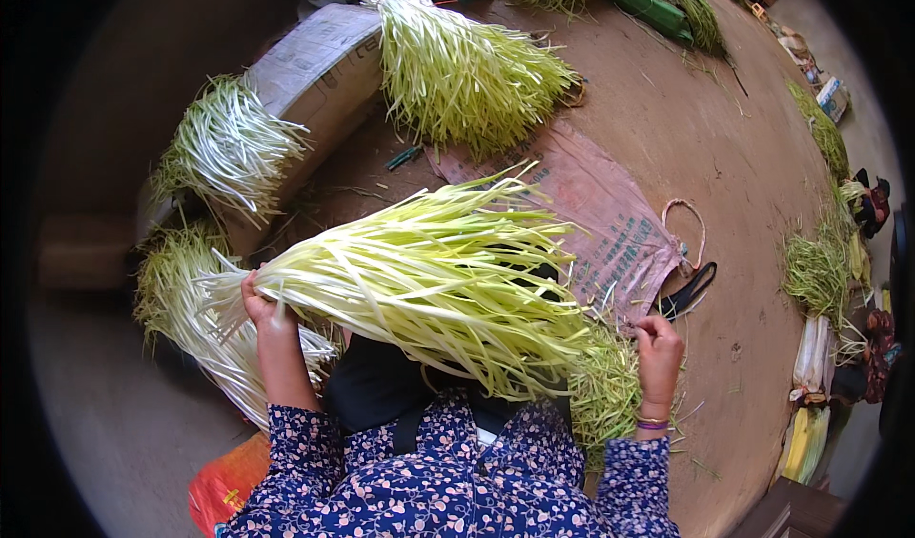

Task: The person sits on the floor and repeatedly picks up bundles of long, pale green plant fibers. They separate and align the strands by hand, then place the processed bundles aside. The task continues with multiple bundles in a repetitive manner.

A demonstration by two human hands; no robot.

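Note:
My left hand (pixel 263 302) is closed around the white stalk ends of a large bundle of blanched garlic chives (pixel 422 273). Its pale yellow-green leaves fan out to the right across my lap. My right hand (pixel 656 352) is at the right, fingertips pinched together, above a heap of trimmed leaf scraps (pixel 607 388). Whether a tiny scrap is between those fingertips is too small to tell. Close to my left forearm lies a pile of white-stemmed chives (pixel 207 323), partly hidden by the arm.
Ahead, a cardboard-like block (pixel 314 55) supports another chive bundle (pixel 465 66) and a white-stalked bunch (pixel 229 145). A pink woven sack (pixel 615 238) bearing writing covers part of the brown floor (pixel 736 266). Beside it is a black strap (pixel 688 291). More greens (pixel 818 273) line the right; an orange bag (pixel 229 481) sits lower left.

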